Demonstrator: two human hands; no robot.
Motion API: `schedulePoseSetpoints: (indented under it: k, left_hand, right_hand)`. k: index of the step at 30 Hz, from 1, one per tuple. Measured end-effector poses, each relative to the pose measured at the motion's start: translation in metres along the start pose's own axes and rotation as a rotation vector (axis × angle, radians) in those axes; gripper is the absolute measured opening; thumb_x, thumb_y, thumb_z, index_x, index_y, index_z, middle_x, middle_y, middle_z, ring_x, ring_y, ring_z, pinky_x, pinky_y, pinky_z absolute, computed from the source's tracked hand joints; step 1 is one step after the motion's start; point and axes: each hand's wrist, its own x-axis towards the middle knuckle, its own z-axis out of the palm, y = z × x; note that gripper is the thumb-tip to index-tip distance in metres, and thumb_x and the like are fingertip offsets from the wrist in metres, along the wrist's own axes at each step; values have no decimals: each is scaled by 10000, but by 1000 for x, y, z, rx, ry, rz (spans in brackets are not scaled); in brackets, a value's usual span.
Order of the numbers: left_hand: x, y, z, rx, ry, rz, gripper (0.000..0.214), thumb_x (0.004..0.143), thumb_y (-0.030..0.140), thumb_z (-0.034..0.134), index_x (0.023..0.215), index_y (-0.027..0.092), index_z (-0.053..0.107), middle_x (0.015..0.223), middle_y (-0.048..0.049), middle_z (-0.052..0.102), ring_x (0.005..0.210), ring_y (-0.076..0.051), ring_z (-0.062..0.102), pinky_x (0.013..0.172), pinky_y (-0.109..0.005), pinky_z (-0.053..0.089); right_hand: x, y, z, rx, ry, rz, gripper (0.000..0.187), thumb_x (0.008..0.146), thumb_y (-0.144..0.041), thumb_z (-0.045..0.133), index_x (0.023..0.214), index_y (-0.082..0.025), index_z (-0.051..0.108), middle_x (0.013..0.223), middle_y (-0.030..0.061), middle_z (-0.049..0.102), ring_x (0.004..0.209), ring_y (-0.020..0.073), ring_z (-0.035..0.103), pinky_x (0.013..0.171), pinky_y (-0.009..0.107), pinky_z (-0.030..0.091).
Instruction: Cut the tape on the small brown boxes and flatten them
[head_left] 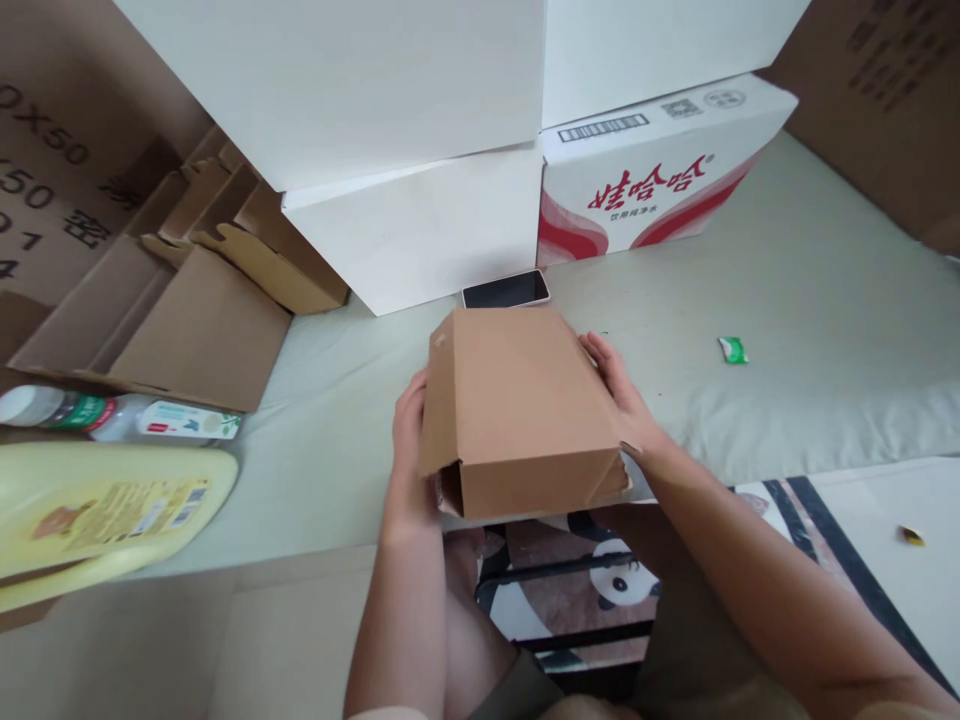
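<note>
A small brown cardboard box sits at the near edge of a pale green mat, in the middle of the view. My left hand presses flat against its left side, partly hidden behind a loose side flap. On the right side, my right hand holds the box with fingers laid along its top edge. The near end of the box shows a gap where the flap stands slightly ajar. A phone lies face up just behind the box.
White boxes and a red-and-white printed carton are stacked behind. Flattened cardboard boxes lie at left, with a plastic bottle and a yellow bottle. A green wrapper lies on the mat.
</note>
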Motion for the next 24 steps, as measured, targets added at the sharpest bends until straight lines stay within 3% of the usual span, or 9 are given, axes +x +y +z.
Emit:
schedulePoseSetpoints:
  k: [4, 7, 10, 13, 16, 19, 22, 24]
  left_hand:
    - [0, 3, -3, -158, -34, -90, 482, 739, 682, 719, 879, 222, 746, 850, -79, 751, 786, -268, 727, 616, -366, 572]
    - [5, 2, -10, -36, -40, -81, 460, 625, 553, 891, 882, 207, 730, 887, -79, 761, 775, -243, 730, 619, -325, 560]
    - [9, 2, -16, 1, 29, -65, 461, 567, 493, 937, 816, 190, 695, 812, -42, 735, 669, -178, 685, 586, -276, 520]
    - [11, 4, -18, -62, 151, -60, 468, 553, 485, 933, 783, 194, 646, 725, 0, 691, 584, -141, 630, 556, -257, 492]
    - [11, 5, -18, -107, 214, -87, 477, 533, 465, 928, 792, 196, 632, 721, 7, 680, 581, -137, 617, 551, -249, 479]
    - [10, 7, -16, -105, 195, -112, 453, 570, 475, 894, 798, 200, 615, 731, -3, 672, 595, -150, 620, 550, -255, 468]
    - [10, 7, -14, -134, 214, -97, 422, 597, 460, 860, 765, 211, 564, 707, 14, 631, 587, -140, 598, 538, -240, 446]
    - [10, 6, -13, -170, 237, -108, 421, 598, 456, 851, 762, 218, 544, 709, 24, 617, 587, -134, 587, 538, -237, 450]
  right_hand:
    - [-2, 5, -6, -58, 84, 22, 1016, 782, -738, 683, 1628, -374, 253, 1726, 52, 292, 1574, 365, 323, 1278, 572, 300]
    - [-2, 9, -8, -39, 193, 52, 859, 811, -647, 679, 1561, -338, 396, 1630, 77, 456, 1478, 369, 470, 1215, 594, 384]
    - [-1, 8, -7, -50, 148, 50, 439, 831, -491, 665, 1199, -254, 690, 1209, 78, 742, 1200, 354, 670, 1032, 546, 546]
    - [0, 1, -3, -56, 13, 49, 168, 808, -335, 613, 855, -208, 713, 871, 48, 743, 980, 312, 714, 900, 480, 590]
    - [1, -4, 4, 32, -29, 21, 234, 778, -279, 595, 965, -219, 723, 896, 51, 738, 1055, 308, 697, 948, 477, 572]
    - [0, -3, 8, 90, -15, 7, 376, 764, -292, 641, 1132, -236, 694, 990, 66, 743, 1127, 316, 676, 990, 489, 556]
    - [1, 1, 8, 83, 41, -7, 397, 755, -320, 680, 1147, -254, 685, 1043, 65, 733, 1140, 310, 663, 1000, 473, 544]
    - [3, 4, 6, 64, 84, 0, 365, 749, -310, 682, 1112, -266, 690, 973, 42, 718, 1036, 277, 673, 927, 436, 562]
